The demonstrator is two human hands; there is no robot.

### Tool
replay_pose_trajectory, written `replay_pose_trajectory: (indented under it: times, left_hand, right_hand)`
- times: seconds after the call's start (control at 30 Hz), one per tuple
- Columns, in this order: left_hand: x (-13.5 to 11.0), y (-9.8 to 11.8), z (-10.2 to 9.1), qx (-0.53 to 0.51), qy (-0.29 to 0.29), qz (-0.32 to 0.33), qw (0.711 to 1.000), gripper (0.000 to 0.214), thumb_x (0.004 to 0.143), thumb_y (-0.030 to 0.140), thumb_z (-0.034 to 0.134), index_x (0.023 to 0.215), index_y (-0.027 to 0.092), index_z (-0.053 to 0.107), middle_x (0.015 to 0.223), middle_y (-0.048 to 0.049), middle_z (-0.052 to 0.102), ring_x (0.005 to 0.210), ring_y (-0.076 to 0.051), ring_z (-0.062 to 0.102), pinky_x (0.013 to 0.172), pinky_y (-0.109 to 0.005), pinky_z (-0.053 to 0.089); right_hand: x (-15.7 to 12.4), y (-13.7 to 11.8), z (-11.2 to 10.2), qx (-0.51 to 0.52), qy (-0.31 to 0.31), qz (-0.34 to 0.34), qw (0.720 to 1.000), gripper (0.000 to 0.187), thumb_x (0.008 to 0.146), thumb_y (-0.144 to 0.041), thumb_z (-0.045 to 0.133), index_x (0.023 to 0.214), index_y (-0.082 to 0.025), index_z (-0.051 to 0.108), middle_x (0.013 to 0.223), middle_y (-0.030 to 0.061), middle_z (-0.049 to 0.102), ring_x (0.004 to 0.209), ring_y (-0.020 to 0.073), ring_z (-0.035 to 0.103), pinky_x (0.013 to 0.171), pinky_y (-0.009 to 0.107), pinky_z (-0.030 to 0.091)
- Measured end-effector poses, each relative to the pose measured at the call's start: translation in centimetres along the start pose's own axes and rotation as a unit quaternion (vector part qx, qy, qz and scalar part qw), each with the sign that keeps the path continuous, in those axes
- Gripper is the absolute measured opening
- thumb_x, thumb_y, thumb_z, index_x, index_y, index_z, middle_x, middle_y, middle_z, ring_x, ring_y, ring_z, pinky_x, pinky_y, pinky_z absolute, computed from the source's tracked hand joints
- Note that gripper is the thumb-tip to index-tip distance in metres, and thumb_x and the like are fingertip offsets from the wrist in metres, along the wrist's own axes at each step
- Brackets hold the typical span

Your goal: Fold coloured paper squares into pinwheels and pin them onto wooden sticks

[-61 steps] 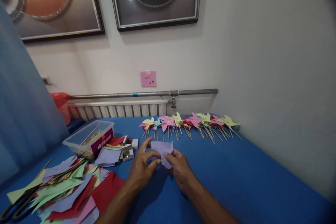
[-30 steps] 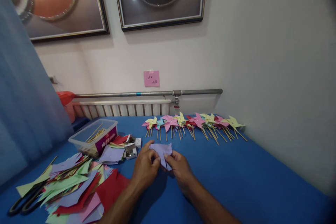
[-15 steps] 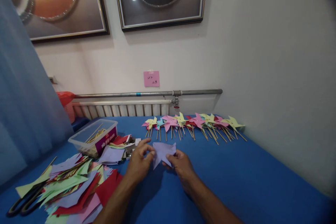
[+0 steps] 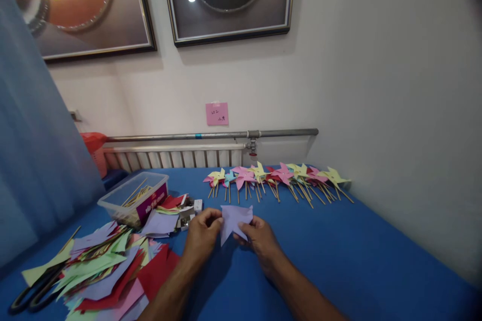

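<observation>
A lilac paper square (image 4: 235, 216) with cuts in it is held up above the blue table between my two hands. My right hand (image 4: 259, 238) pinches its lower right part, thumb in front and fingers behind. At its left edge, the thumb and index finger of my left hand (image 4: 205, 233) are closed on the paper. Beyond the hands lies a row of finished paper pinwheels (image 4: 245, 175) on thin sticks, in pink, yellow, blue and red. Left of my left hand are small boxes (image 4: 185, 218) with small metal pieces and a stack of lilac sheets (image 4: 160, 223).
A large heap of coloured paper (image 4: 109, 271) lies at the front left, beside black-handled scissors (image 4: 37, 288). Behind it stands a clear plastic box (image 4: 135, 198) with sticks inside. A radiator (image 4: 173, 156) and pipe run along the wall; a blue curtain (image 4: 33, 135) hangs at left.
My left hand's raised fingers have come down and closed at the paper's left edge. My right hand keeps its hold, nearly unmoved.
</observation>
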State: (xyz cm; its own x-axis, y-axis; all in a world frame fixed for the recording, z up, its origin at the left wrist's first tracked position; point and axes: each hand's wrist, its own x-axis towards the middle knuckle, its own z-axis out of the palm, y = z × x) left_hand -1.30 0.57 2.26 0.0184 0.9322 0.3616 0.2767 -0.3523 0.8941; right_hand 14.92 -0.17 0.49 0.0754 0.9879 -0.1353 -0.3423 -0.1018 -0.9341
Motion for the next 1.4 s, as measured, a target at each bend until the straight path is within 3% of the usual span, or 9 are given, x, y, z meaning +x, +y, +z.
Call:
replay_pose_trajectory:
  times: [0.17,0.5,0.63,1.0,1.27,1.4]
  left_hand:
    - [-0.9,0.6,0.6,0.118,0.003,0.211,0.97,0.016,0.087,0.016,0.055,0.083,0.019,0.071,0.092,-0.0055,0.069,0.086,-0.017,0.065,0.077,-0.028,0.05]
    - [-1.2,0.4,0.7,0.191,-0.021,0.312,0.931,0.027,0.094,0.011,0.048,0.092,0.019,0.074,0.099,-0.0087,0.068,0.09,-0.016,0.066,0.077,-0.027,0.054]
    - [-1.1,0.5,0.6,0.209,-0.012,0.331,0.92,0.028,0.096,0.012,0.046,0.092,0.018,0.073,0.101,-0.0101,0.066,0.09,-0.016,0.065,0.077,-0.027,0.055]
    - [-1.0,0.1,0.7,0.213,0.001,0.335,0.918,0.028,0.095,0.011,0.046,0.092,0.018,0.073,0.107,-0.0111,0.064,0.088,-0.016,0.064,0.078,-0.029,0.055]
    - [-1.0,-0.2,0.8,0.249,-0.001,0.368,0.896,0.03,0.095,0.011,0.043,0.096,0.018,0.073,0.109,-0.0116,0.065,0.086,-0.016,0.063,0.075,-0.029,0.054]
    - [-1.1,0.0,0.8,0.239,-0.007,0.353,0.905,0.03,0.096,0.011,0.043,0.095,0.018,0.073,0.109,-0.0117,0.065,0.087,-0.016,0.064,0.076,-0.029,0.055]
  right_hand:
    - [0.5,0.4,0.0,-0.009,-0.003,-0.011,1.0,0.032,0.059,-0.032,0.078,0.084,-0.015,0.067,0.062,0.0008,0.07,0.049,0.013,0.06,0.049,0.024,0.042]
    - [-0.7,0.0,0.3,0.023,-0.063,-0.039,0.997,0.027,0.065,-0.035,0.08,0.083,-0.016,0.07,0.059,-0.0027,0.063,0.054,0.0118,0.055,0.057,0.025,0.042]
    - [-0.2,0.5,0.2,0.036,-0.072,-0.044,0.996,0.032,0.063,-0.034,0.081,0.086,-0.015,0.071,0.067,-0.0003,0.067,0.059,0.0132,0.057,0.06,0.026,0.042]
    - [-0.9,0.3,0.3,-0.004,-0.078,-0.051,0.996,0.033,0.074,-0.05,0.073,0.076,-0.018,0.065,0.058,-0.0023,0.061,0.053,0.0129,0.052,0.057,0.026,0.042]
    - [-1.0,0.1,0.3,0.018,-0.056,-0.008,0.998,0.037,0.069,-0.048,0.079,0.09,-0.018,0.07,0.073,0.0014,0.071,0.065,0.0168,0.063,0.068,0.03,0.051]
    - [-1.0,0.1,0.3,0.019,-0.057,-0.013,0.998,0.039,0.069,-0.049,0.079,0.091,-0.017,0.071,0.073,0.0017,0.071,0.062,0.0158,0.062,0.064,0.029,0.048]
